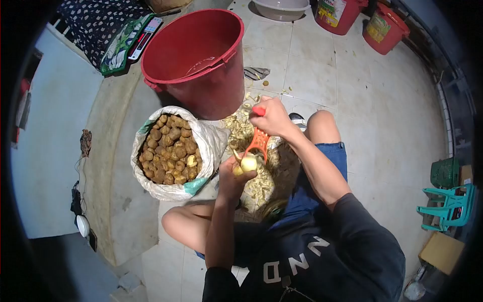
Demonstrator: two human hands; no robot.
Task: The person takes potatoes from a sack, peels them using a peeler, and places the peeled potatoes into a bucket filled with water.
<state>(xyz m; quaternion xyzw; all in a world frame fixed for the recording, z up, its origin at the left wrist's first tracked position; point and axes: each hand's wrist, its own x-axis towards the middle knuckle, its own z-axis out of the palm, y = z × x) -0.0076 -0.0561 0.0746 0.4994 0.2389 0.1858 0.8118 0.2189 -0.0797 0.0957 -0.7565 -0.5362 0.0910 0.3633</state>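
In my left hand [231,180] is a mostly peeled, pale yellow potato [248,162], with a strip of peel standing off its side. My right hand [273,117] is closed round the handle of an orange peeler [258,140], whose head is at the potato's upper edge. Below and around both hands lies a heap of potato peelings [258,190] on the floor between my legs. Left of my hands stands an open white sack [214,143] with many brown potatoes [168,151] in it.
A large red bucket [221,83] stands just beyond the sack. Farther back are a whitish basin [282,11] and two smaller red buckets [338,17]. A teal plastic stool [448,206] is by the right wall, and a phone [146,38] lies at upper left.
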